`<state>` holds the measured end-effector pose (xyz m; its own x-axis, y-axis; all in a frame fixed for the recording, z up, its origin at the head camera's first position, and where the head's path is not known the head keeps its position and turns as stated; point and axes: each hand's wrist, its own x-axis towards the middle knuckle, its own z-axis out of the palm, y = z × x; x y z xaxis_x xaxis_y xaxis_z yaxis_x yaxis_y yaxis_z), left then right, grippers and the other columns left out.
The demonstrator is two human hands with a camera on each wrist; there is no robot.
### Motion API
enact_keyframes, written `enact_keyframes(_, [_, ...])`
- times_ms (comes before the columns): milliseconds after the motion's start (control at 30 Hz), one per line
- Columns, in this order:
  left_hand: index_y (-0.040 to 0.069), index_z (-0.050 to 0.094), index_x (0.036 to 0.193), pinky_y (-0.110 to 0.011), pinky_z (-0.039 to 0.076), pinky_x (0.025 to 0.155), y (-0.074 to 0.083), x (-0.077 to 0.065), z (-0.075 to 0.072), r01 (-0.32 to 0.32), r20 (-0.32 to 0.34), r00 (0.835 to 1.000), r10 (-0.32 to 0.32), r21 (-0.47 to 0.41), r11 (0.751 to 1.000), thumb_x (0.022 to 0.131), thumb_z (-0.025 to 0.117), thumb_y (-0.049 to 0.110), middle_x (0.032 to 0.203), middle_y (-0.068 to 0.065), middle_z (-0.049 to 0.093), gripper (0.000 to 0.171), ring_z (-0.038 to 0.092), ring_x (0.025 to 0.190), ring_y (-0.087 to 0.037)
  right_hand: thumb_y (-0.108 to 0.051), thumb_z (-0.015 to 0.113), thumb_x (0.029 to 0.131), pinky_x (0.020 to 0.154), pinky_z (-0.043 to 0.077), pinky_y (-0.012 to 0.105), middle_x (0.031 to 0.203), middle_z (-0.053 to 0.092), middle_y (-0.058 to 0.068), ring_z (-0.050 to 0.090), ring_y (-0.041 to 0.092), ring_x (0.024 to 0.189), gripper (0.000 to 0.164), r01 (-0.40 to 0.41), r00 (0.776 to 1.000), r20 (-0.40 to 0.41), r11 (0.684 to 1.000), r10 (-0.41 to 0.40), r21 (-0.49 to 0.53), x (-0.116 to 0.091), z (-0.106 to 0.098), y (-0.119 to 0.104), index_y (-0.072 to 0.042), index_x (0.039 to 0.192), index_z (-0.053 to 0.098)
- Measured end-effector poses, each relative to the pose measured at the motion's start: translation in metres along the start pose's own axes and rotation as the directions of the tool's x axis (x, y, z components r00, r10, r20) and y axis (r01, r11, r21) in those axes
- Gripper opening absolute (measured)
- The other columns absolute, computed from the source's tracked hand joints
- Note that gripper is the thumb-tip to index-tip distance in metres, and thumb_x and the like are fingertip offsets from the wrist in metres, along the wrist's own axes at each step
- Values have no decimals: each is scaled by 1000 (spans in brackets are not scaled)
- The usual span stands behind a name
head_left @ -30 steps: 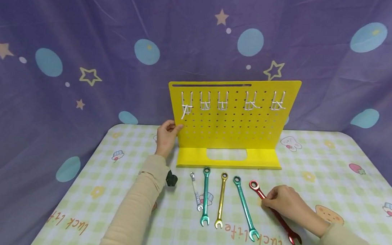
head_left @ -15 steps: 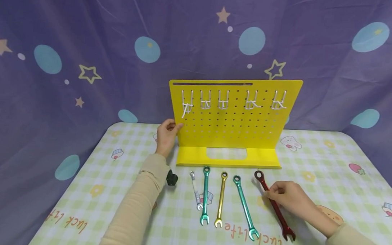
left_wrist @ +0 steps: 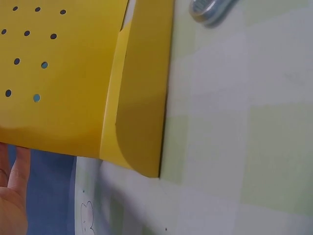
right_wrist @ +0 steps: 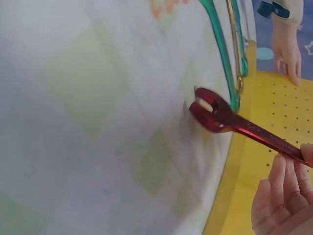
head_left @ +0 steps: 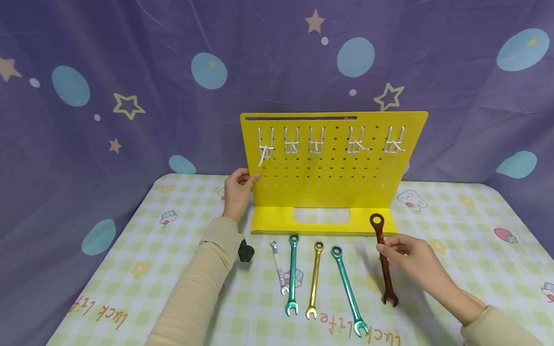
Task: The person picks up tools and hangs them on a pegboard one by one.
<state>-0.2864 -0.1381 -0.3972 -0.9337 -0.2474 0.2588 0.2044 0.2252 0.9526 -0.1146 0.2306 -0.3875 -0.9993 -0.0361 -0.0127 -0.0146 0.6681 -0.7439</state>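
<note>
Above the cloth (head_left: 485,251), the left hand (head_left: 237,192) pinches the board (head_left: 326,199), presumably steadying it; the right hand (head_left: 418,262) pinches the red wrench (head_left: 385,272) near mid-shaft, probably for balance.

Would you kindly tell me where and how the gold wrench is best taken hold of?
Probably by the middle of its slim, straight shaft, from above, pinching across the long edges: the gold wrench lies flat, its ring end toward the yellow pegboard. Leaning in from the person's right looks easier, as at mid-shaft the green wrench on that side lies farther off than the other green wrench.
</note>
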Motion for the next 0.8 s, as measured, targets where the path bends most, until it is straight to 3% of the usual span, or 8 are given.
enact_keyframes(233, [-3,66,97,-18,44,65,-1,0,1,5,-6,1000,-5,15,1000,90,74,16,85,-7,61,21,52,75,-12,-38,64,97,57,41,29,84,71,2,64,25,76,32,3,1000,-11,999,-3,32,7,-11,-10,-6,99,68])
enact_keyframes(400, [-2,66,97,-19,44,66,0,-1,0,-1,0,1000,1,18,1000,91,73,17,86,-8,61,21,52,76,-14,-39,63,98,59,45,30,84,71,3,64,25,76,35,30,999,-24,999,-29,35,13,-20,-17,-5,101,67])
enact_keyframes(800, [0,66,102,-25,45,70,1,-3,0,7,23,1000,-8,44,999,93,70,22,90,-9,60,24,52,80,-17,-39,62,98,64,54,26,94,72,9,65,9,77,40,70,994,-92,995,-63,68,28,-43,-26,0,105,65])
